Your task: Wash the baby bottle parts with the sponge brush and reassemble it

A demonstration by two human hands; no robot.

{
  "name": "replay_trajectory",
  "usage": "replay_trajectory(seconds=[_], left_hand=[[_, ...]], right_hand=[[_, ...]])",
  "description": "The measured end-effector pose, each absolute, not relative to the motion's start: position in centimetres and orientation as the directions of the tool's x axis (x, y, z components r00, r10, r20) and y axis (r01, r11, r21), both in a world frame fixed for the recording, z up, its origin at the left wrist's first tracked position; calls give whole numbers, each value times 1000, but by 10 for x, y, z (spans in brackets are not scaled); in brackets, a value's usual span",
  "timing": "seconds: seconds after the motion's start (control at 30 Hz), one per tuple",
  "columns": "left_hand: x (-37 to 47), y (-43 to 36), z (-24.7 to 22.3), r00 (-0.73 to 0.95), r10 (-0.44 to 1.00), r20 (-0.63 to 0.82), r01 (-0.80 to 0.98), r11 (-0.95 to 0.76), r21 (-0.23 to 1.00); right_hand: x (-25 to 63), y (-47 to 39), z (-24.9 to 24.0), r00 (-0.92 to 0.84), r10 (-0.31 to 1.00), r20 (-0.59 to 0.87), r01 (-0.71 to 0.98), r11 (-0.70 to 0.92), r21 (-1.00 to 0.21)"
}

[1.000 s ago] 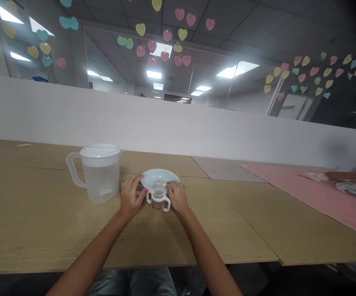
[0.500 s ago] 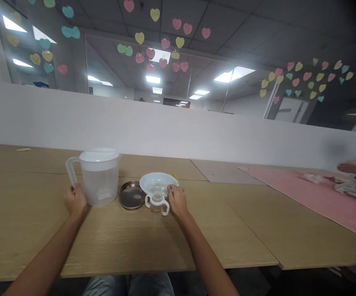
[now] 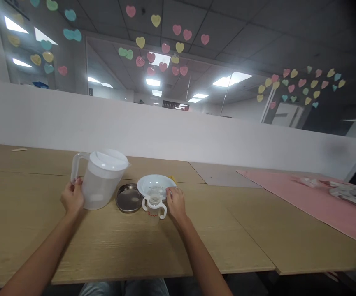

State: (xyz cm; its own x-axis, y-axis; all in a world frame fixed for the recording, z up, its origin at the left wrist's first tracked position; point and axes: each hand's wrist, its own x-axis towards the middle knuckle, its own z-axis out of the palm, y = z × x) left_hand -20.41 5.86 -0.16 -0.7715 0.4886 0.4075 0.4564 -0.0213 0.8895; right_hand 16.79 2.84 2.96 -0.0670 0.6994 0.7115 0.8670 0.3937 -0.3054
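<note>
My left hand [image 3: 73, 196] is closed on the lower part of the handle of a translucent white pitcher [image 3: 100, 185], which tilts to the right and holds clear liquid. To its right lies a round metal dish [image 3: 129, 198]. Beside that is a white bowl [image 3: 147, 181], with a small clear bottle with two white handles [image 3: 154, 205] in front of it. My right hand [image 3: 174, 199] is closed at the bowl's right edge, its fingers pinching something thin and clear, too small to make out fully.
Behind the bowl a small yellow thing [image 3: 173, 179] shows. A grey sheet [image 3: 224, 176] and a pink cloth [image 3: 304, 201] with white fabric [image 3: 350, 192] on it lie to the right. A white wall [image 3: 165, 139] rises behind the wooden table [image 3: 119, 250].
The pitcher has gone from upright to tilted right, with my left hand on its handle. The brown thing at the far right edge has gone from view. The view has shifted slightly.
</note>
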Motion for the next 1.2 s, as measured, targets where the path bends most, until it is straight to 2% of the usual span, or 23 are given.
replay_trajectory(seconds=[0.13,0.3,0.43,0.6,0.73,0.87,1.03,1.2], left_hand=[[-192,53,16,-693,535,484,542,-56,838],[-171,51,39,-598,547,586,716,37,697],[-165,53,53,-530,572,626,786,55,615],[-168,55,60,-498,579,646,817,64,572],[-171,54,61,-498,578,646,810,43,586],[-172,50,62,-518,614,595,749,-10,663],[-169,43,66,-465,705,535,598,-195,777],[-164,36,79,-365,733,574,628,-261,733]], right_hand=[[164,26,29,-76,665,743,819,467,-334],[161,23,25,-108,621,776,745,568,-350],[160,21,25,-152,625,766,740,585,-331],[159,20,26,-158,610,777,746,589,-310],[158,21,26,-154,611,777,764,573,-299],[158,22,26,-146,612,778,779,556,-290],[158,21,26,-146,605,783,783,554,-282],[158,22,25,-158,603,782,774,567,-282]])
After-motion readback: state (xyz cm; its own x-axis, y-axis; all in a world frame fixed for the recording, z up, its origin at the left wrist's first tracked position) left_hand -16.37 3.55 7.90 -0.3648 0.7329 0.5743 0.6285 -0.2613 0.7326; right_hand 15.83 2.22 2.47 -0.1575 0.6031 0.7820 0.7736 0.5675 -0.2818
